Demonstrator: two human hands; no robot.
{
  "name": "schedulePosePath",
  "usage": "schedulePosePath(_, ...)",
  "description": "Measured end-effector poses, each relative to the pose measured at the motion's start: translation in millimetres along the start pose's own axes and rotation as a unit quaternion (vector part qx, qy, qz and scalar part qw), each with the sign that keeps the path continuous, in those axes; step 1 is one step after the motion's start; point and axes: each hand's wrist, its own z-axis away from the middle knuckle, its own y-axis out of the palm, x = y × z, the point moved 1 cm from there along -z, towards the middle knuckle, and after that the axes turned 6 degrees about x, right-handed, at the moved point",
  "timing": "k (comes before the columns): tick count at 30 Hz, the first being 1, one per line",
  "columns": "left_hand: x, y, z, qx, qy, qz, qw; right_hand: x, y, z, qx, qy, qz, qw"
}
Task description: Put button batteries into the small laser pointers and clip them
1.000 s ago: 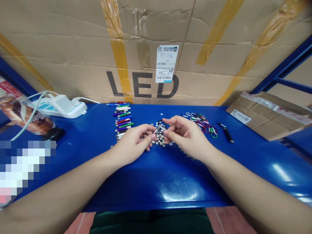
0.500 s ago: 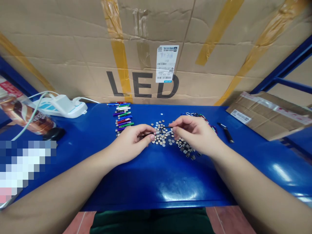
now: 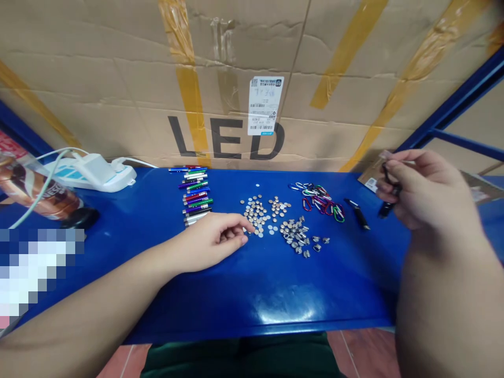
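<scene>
A big cardboard carton (image 3: 236,79) printed "LED" and crossed with yellow tape fills the top of the frame, with a blue steel frame (image 3: 464,94) running along its upper right. Below it stretches the blue bench (image 3: 268,310), and a flat cardboard packet (image 3: 486,181) sits at its far right, partly behind the person's right hand (image 3: 429,191). That hand is raised over the right end of the bench, fingers closed around a small black torch (image 3: 386,209) with a dark loop (image 3: 388,176) at its upper end. The left hand (image 3: 212,241) rests low on the bench at centre, fingers loosely curled and holding nothing I can see, its fingertips just beside the button cells (image 3: 254,212). At upper left lie a Nescafé bottle (image 3: 27,184) and a white power strip (image 3: 92,173). Across the middle run a row of slim coloured torches (image 3: 195,194), the button cells, small metal parts (image 3: 295,236), coloured carabiners (image 3: 317,202) and, right of those, one black torch (image 3: 357,213)
</scene>
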Motion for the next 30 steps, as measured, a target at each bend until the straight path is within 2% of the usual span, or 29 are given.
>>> schedulePosePath(3, 1.0, -0.9, 0.4, 0.007, 0.007, -0.012, 1.0, -11.0, -24.5, 0.2, 0.008, 0.09, 0.022, 0.996)
schedulePosePath(7, 2.7, -2.8, 0.8, 0.014, 0.008, -0.029, 0.999, -34.0, -32.0, 19.6, 0.064, 0.175, 0.066, 0.98)
schedulePosePath(11, 3.7, -4.1, 1.5, 0.016, 0.009, -0.028, 0.999, -52.9, -30.9, 17.0, 0.099, 0.121, 0.196, 0.968)
schedulePosePath(15, 4.8, -5.4, 2.0, -0.002, 0.01, -0.044, 0.999, -63.0, -32.7, -6.3, 0.073, 0.087, 0.313, 0.943)
schedulePosePath(17, 5.7, -8.5, 2.1, -0.032, 0.013, -0.077, 0.996, -66.9, -33.4, -15.9, 0.062, 0.076, 0.362, 0.927)
schedulePosePath(20, 8.3, -20.8, 3.9, -0.116, 0.0, -0.15, 0.982, -72.9, -33.1, -22.5, 0.069, 0.052, 0.46, 0.884)
schedulePosePath(23, 13.9, -41.6, 10.7, -0.185, -0.059, -0.195, 0.961, -74.9, -31.8, -20.7, 0.073, 0.039, 0.526, 0.847)
schedulePosePath(25, 18.7, -55.6, 17.5, -0.172, -0.108, -0.216, 0.955, -70.4, -30.4, -16.5, 0.069, 0.029, 0.539, 0.839)
schedulePosePath(28, 23.7, -67.8, 26.7, -0.071, -0.151, -0.233, 0.958, -55.1, -24.8, -7.3, 0.087, -0.009, 0.556, 0.827)
schedulePosePath(30, 23.5, -69.3, 30.2, -0.019, -0.166, -0.237, 0.957, -43.1, -16.8, 1.3, 0.108, -0.007, 0.553, 0.826)
